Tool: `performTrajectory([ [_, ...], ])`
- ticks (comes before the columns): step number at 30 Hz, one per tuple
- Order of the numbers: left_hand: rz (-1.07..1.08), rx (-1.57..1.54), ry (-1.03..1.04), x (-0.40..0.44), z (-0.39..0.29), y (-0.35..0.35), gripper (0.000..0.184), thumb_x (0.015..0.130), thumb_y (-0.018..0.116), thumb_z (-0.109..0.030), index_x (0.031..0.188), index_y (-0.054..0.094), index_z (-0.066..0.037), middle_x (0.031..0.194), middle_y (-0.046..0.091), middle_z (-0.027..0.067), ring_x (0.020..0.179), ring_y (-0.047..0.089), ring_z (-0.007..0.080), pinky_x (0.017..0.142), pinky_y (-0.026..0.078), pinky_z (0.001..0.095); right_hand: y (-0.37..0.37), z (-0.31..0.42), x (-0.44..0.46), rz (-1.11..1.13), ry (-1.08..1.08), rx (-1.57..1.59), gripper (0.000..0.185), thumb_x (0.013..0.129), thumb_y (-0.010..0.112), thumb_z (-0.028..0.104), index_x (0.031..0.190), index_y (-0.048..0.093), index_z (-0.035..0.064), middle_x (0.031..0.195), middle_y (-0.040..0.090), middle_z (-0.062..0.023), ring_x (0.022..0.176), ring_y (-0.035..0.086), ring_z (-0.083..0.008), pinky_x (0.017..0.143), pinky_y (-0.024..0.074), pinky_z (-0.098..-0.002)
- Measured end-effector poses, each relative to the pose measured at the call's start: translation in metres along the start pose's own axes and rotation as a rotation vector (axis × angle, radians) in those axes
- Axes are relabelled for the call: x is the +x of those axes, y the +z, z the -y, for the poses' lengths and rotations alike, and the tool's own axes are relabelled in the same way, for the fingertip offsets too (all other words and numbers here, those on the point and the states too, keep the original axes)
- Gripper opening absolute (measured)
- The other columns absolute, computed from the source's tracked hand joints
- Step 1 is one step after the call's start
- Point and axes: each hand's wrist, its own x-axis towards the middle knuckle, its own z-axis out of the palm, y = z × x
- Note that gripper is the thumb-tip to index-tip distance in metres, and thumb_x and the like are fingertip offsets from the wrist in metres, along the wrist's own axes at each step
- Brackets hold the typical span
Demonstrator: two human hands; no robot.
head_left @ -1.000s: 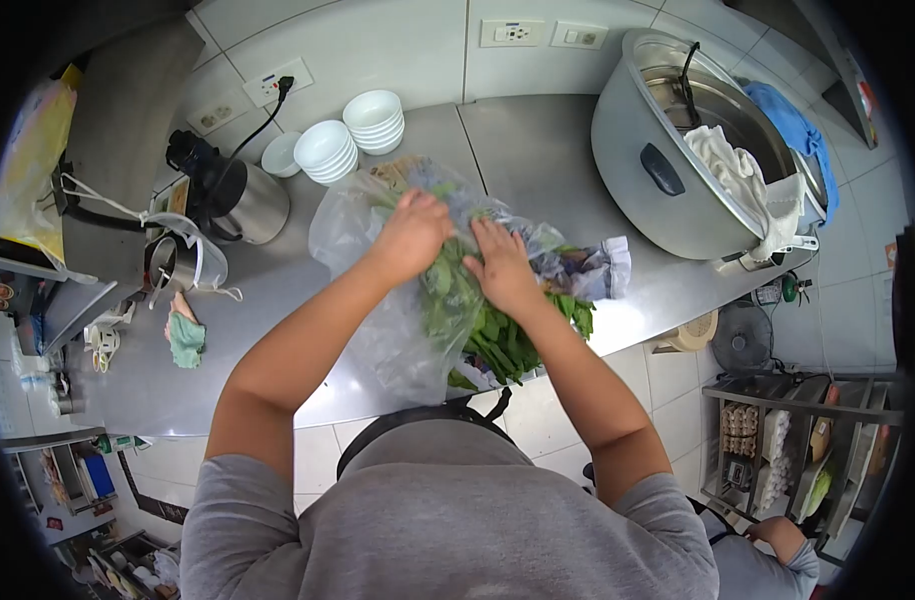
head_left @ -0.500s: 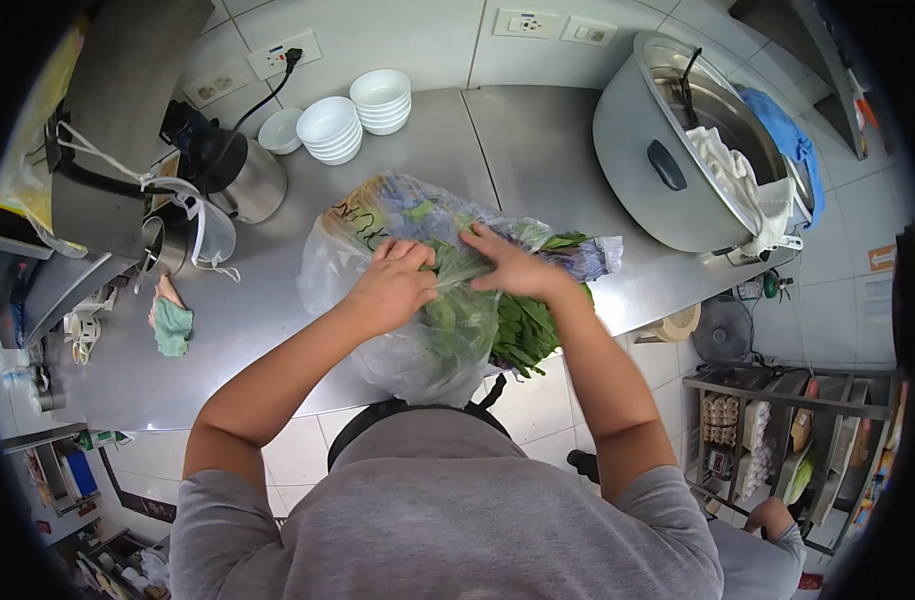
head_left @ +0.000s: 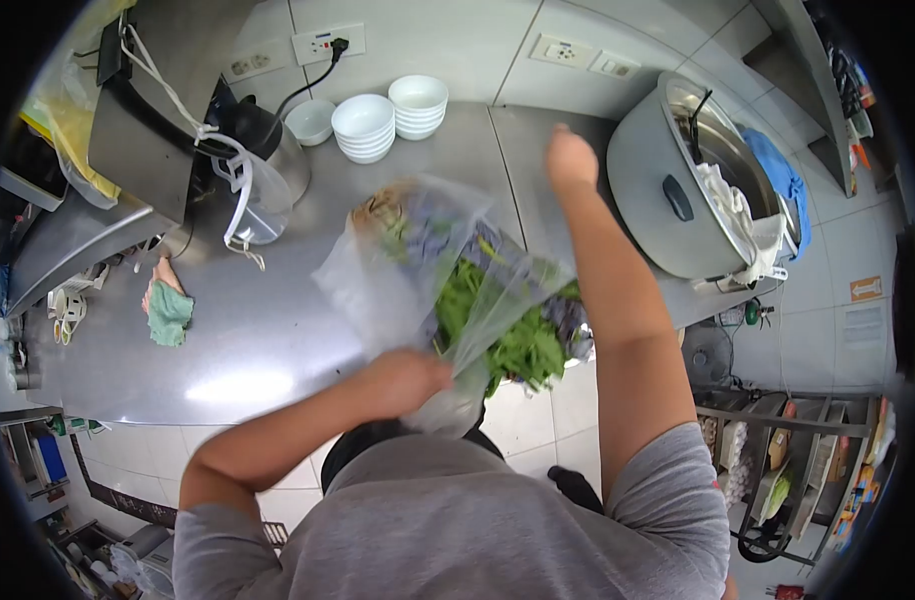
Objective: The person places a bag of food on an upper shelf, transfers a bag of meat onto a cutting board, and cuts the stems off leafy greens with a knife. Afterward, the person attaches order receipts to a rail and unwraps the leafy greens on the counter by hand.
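My left hand (head_left: 415, 382) is closed on the near edge of a clear plastic bag (head_left: 368, 290), close to my waist. The bag is spread over a patterned, printed wrapping (head_left: 428, 225) on the steel counter (head_left: 238, 330). Leafy greens (head_left: 523, 350) show beside and through the plastic, toward the counter's front edge. My right hand (head_left: 572, 158) is raised beyond the bag, left of the large grey pot; its fingers look folded, and what they hold, if anything, is too small to make out.
Stacked white bowls (head_left: 364, 125) and a steel jug (head_left: 278, 150) stand by the wall. At right is a big grey pot (head_left: 648, 165) with a white cloth (head_left: 728, 215). A green cloth (head_left: 168, 313) lies at left. Shelves (head_left: 808, 430) stand lower right.
My right hand has left the bag and moved up and right, near the pot. My left hand has pulled back toward my body with the bag's edge, and more greens show.
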Motion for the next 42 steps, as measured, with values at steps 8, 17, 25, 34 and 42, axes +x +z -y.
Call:
performTrajectory([
  [8,-0.704,-0.054,-0.22,-0.004,0.021,-0.028,0.026,0.085,0.064,-0.023,0.103,0.06,-0.005,0.092,0.062,0.0121,0.085,0.059,0.0304,0.077,0.047,0.0389,-0.068,0.053,-0.075,0.293,-0.228,0.702,0.024,0.074,0.073,0.021,0.087,0.06,0.0055,0.071,0.061,-0.0098,0.065,0.059,-0.0242,0.061,0.0471,-0.0338],
  [17,-0.733,0.467,-0.354,0.061,0.124,-0.087,0.015,0.082,0.062,-0.014,0.091,0.059,-0.003,0.095,0.06,0.0127,0.096,0.054,0.0317,0.083,0.043,0.0399,-0.003,0.05,-0.259,0.292,-0.346,0.426,0.077,0.068,0.076,0.02,0.135,0.04,0.01,0.144,0.034,-0.0133,0.128,0.035,-0.0325,0.104,0.0306,-0.0441],
  [25,-0.854,-0.177,-0.703,0.054,0.131,-0.041,0.01,0.086,0.058,-0.011,0.093,0.059,-0.003,0.096,0.061,0.013,0.086,0.059,0.0285,0.074,0.046,0.0369,-0.018,-0.001,-0.178,0.358,-0.462,0.256,0.069,0.065,0.07,0.005,0.13,0.051,0.0179,0.144,0.034,-0.0139,0.132,0.033,-0.0324,0.107,0.0292,-0.0428],
  [34,-0.8,0.29,-0.281,0.112,0.057,-0.064,0.016,0.078,0.062,-0.01,0.094,0.063,-0.008,0.131,0.046,0.0174,0.128,0.036,0.0354,0.109,0.023,0.0511,0.026,0.032,-0.196,0.27,-0.378,0.381,0.094,0.066,0.076,0.045,0.142,0.031,0.0102,0.149,0.024,-0.0149,0.139,0.02,-0.0321,0.112,0.013,-0.051],
  [42,-0.506,0.402,-0.715,0.114,0.09,-0.064,0.053,0.075,0.057,-0.001,0.123,0.06,-0.023,0.147,0.029,0.0136,0.13,0.035,0.0368,0.105,0.03,0.0508,0.034,0.025,-0.171,0.298,-0.39,0.443,0.102,0.061,0.077,0.05,0.142,0.031,0.0102,0.149,0.024,-0.0142,0.139,0.018,-0.0319,0.113,0.0117,-0.0513],
])
